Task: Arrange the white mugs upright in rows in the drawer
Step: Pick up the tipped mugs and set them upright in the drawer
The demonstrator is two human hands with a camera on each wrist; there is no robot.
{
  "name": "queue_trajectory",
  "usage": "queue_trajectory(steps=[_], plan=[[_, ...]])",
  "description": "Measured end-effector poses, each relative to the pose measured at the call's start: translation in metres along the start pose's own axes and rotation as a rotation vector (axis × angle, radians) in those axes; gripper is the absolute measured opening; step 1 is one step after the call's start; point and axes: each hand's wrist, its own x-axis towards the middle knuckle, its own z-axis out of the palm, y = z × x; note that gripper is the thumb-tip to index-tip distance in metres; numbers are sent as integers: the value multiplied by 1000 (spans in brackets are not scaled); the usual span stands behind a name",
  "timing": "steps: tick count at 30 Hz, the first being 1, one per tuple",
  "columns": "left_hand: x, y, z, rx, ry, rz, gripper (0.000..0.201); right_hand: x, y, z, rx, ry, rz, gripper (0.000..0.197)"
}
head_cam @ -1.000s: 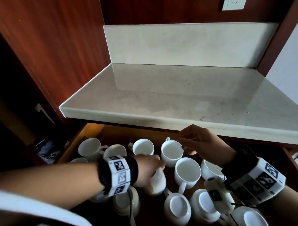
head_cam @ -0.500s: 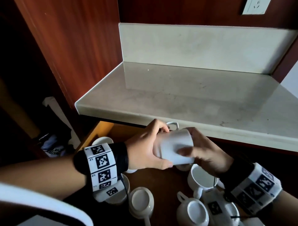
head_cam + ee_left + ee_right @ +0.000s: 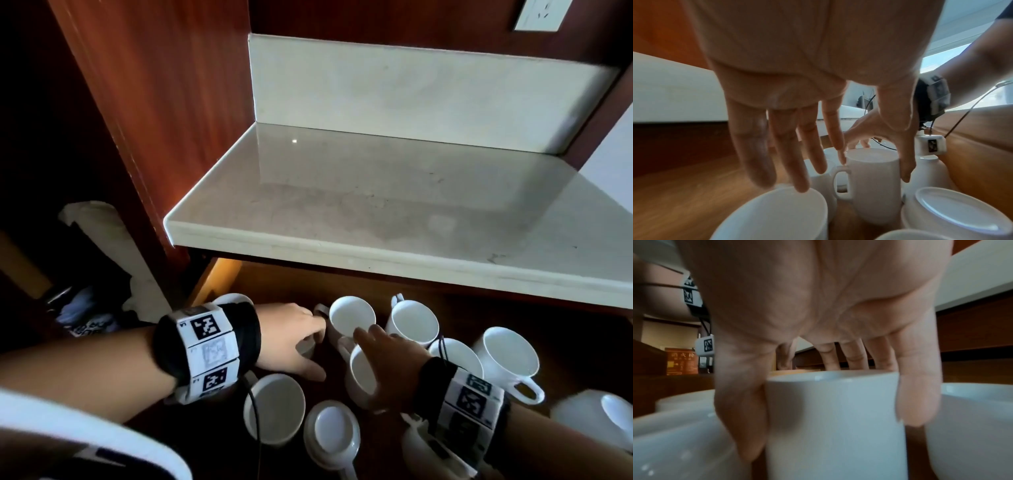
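An upright white mug [image 3: 352, 321] stands in the back row of the open wooden drawer [image 3: 219, 279], mouth up, its handle pointing left toward the person's left hand [image 3: 291, 342]. That hand reaches in from the left; in the left wrist view its fingers [image 3: 777, 146] hang down straight and loosely spread, with the forefinger tip near the handle and the thumb lying along the far side of the mug's wall, more a light touch than a clamp.

The right hand [image 3: 387, 363] comes in from the right, just in front of this mug. In the right wrist view it straddles a mug [image 3: 836, 423] from above, thumb pressed down one side, little finger down the other and the remaining fingers dropping behind the far rim, so it holds that mug by its walls. I cannot tell for certain from the head view whether this is the back-row mug or the one directly under the palm.

To the right in the back row stands a second upright mug [image 3: 414, 322], and further right a third [image 3: 507, 356] with its handle toward the front. Nearer the front, one mug [image 3: 274, 407] sits mouth up beside an upturned mug [image 3: 332, 433] showing its base. More white mugs crowd the lower right corner, partly hidden by the wrist.

Both wrists wear black bands with white marker blocks [image 3: 209, 349]. Above the drawer runs a pale stone countertop [image 3: 376, 205] with a matching backsplash, reddish wood panelling beside it, and a wall socket [image 3: 539, 15] at the top right.
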Motion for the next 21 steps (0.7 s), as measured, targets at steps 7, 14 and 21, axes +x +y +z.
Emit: queue_trajectory(steps=[7, 14, 21], plan=[[4, 13, 16, 184, 18, 285, 58, 15, -3, 14, -90, -102, 95, 96], [24, 41, 50, 386, -146, 546, 81, 9, 0, 15, -70, -106, 122, 106], [37, 60, 81, 645, -251, 593, 51, -25, 23, -10, 256, 116, 192, 94]])
